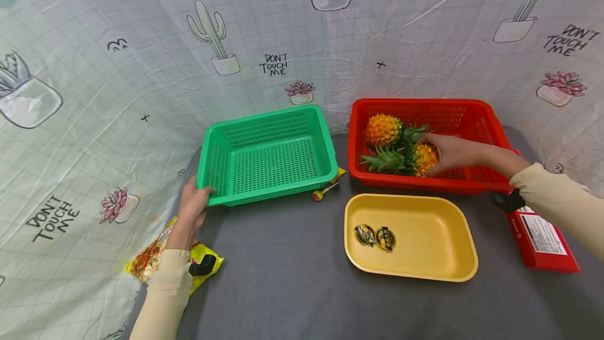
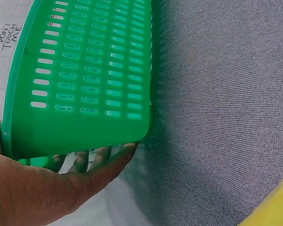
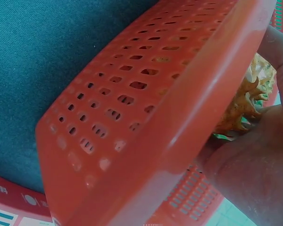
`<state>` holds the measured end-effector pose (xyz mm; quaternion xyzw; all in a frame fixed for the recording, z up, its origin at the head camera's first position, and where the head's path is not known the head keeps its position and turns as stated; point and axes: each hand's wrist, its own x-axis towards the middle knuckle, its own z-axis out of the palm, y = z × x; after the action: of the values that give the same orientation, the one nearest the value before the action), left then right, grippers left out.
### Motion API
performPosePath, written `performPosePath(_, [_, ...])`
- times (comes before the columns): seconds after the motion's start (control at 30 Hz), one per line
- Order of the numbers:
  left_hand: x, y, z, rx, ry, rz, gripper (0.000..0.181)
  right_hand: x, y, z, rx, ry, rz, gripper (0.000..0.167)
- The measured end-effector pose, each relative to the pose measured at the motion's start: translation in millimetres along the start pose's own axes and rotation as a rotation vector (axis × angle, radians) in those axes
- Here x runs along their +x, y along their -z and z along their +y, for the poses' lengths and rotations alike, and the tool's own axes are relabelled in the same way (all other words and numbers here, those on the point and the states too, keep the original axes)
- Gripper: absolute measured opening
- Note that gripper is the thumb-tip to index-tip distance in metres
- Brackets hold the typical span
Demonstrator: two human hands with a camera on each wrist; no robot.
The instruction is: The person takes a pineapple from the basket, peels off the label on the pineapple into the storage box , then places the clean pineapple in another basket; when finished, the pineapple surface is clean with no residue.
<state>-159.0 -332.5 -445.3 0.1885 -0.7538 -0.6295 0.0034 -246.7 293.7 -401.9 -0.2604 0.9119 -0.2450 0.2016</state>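
Note:
My left hand (image 1: 192, 204) holds the front left corner of a green plastic basket (image 1: 266, 191), thumb over the rim. In the left wrist view the fingers (image 2: 104, 162) lie around the outside of the basket's corner. Inside the red basket (image 1: 420, 183) my right hand (image 1: 450, 152) grips a small pineapple (image 1: 424, 159) by its orange body, its green leaves pointing left. A second pineapple (image 1: 383, 129) lies behind it. From the right wrist, the red rim partly hides the held pineapple (image 3: 243, 106) and the fingers.
A yellow tray (image 1: 424, 245) with two dark round stickers or wrappers stands before the red basket. A lollipop (image 1: 319, 194) lies by the green basket. The left forearm partly covers a yellow snack bag (image 1: 205, 261). A red box (image 1: 542, 240) is at right; a printed curtain (image 1: 264, 25) hangs behind.

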Motion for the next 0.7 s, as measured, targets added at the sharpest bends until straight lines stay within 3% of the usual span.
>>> performPosePath(0.27, [1.8, 0.9, 1.7, 0.019, -0.001, 0.010, 0.070, -3.5, 0, -1, -0.002, 0.008, 0.025, 0.087])
performPosePath(0.37, [-0.7, 1.1, 3.1, 0.094, -0.036, 0.040, 0.066, -7.1, 1, -5, -0.010, 0.016, 0.065, 0.086])
performPosePath(0.43, [-4.5, 0.7, 2.5, 0.202, -0.119, 0.073, 0.065, -11.9, 3, -9, -0.006, 0.014, 0.097, 0.084])
performPosePath(0.57, [-13.9, -2.1, 5.3, 0.496, -0.373, 0.181, 0.064, -23.8, 6, -19, -0.013, 0.017, 0.200, 0.076])
performPosePath(0.7, [-17.6, -11.0, 20.3, 0.664, -0.580, 0.260, 0.062, -35.8, 8, -26, -0.015, 0.050, 0.330, 0.068])
